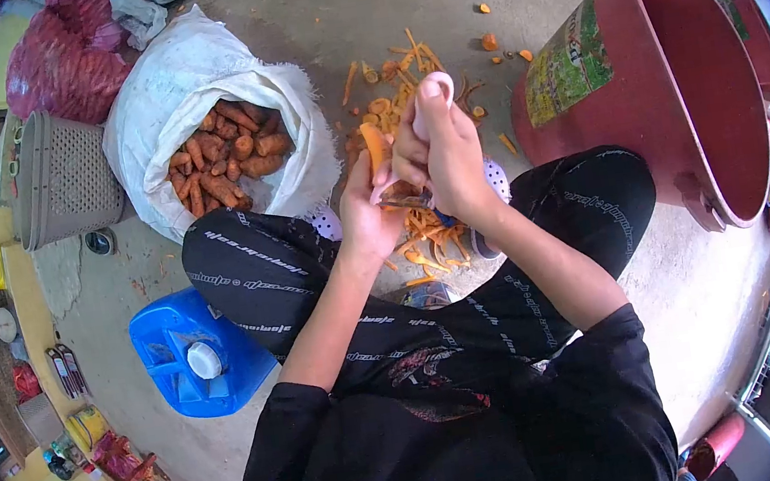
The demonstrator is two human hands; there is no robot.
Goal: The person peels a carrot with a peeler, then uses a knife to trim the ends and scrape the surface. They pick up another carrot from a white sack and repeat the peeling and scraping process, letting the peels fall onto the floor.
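My left hand [371,221] is closed around a peeled orange carrot [374,146], whose end sticks up past the fingers. My right hand [454,163] grips a peeler by its pale pink handle [438,89], thumb laid along it. Between the two hands the peeler's dark, shiny head sits close to the carrot, partly hidden by fingers. Long orange peelings [427,232] lie on the floor below my hands, between my feet. Beyond them is a heap of peelings and cut carrot ends [385,106].
A white sack [169,84] of unpeeled carrots [225,150] stands open at the left, beside a grey basket [75,178]. A blue jerrycan [192,355] is by my left knee. At the right stands a large red tub [604,69]. Red mesh sacks [65,63] lie at the far left.
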